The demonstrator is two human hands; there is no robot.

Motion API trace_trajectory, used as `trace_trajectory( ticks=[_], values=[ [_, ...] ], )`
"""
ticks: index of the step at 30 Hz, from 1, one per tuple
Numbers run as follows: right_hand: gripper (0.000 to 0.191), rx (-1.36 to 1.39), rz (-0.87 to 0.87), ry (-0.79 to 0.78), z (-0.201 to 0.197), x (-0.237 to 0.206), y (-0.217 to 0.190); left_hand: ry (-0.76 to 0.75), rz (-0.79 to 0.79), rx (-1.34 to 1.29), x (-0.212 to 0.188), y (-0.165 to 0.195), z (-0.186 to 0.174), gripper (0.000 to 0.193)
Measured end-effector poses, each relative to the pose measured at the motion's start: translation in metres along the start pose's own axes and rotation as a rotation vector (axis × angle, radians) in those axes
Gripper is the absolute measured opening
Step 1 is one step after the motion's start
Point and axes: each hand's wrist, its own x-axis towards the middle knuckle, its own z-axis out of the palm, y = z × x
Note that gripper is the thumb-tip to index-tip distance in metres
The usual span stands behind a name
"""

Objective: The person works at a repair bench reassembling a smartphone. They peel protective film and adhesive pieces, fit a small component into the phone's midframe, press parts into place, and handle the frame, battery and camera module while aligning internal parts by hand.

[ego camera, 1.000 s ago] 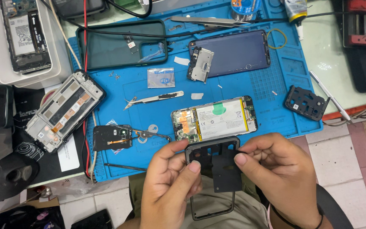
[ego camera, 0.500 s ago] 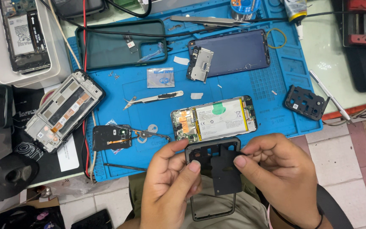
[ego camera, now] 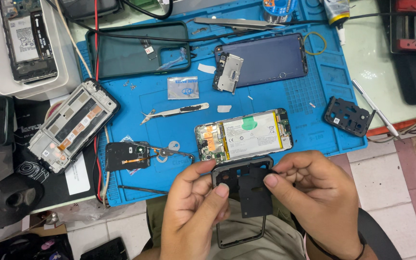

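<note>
Both hands hold a thin black phone frame (ego camera: 242,179) over my lap, just below the blue mat's front edge. My left hand (ego camera: 196,209) grips its left side with the thumb on the top corner. My right hand (ego camera: 316,200) pinches a black sheet on the frame's upper right part. Just beyond the frame, an opened phone (ego camera: 244,135) with its battery showing lies on the blue work mat (ego camera: 309,96).
On the mat lie tweezers (ego camera: 174,112), a small foil packet (ego camera: 183,87), a dark screen panel (ego camera: 266,60) with a metal shield, a green phone case (ego camera: 138,48), a black cover piece (ego camera: 123,155) and a black bracket (ego camera: 348,115). Another stripped phone (ego camera: 71,125) rests at the left.
</note>
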Motion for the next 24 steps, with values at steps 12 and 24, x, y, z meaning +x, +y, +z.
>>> trace_trajectory(
  ticks=[12,24],
  values=[
    [0.023,0.015,0.009,-0.041,-0.0044,0.0007,0.0020,0.012,-0.019,-0.003,0.0011,0.0003,0.0001,0.045],
    [0.026,-0.003,-0.053,-0.022,-0.0001,-0.0002,0.0019,0.016,-0.005,0.012,-0.0001,0.0002,-0.0001,0.044]
  ],
)
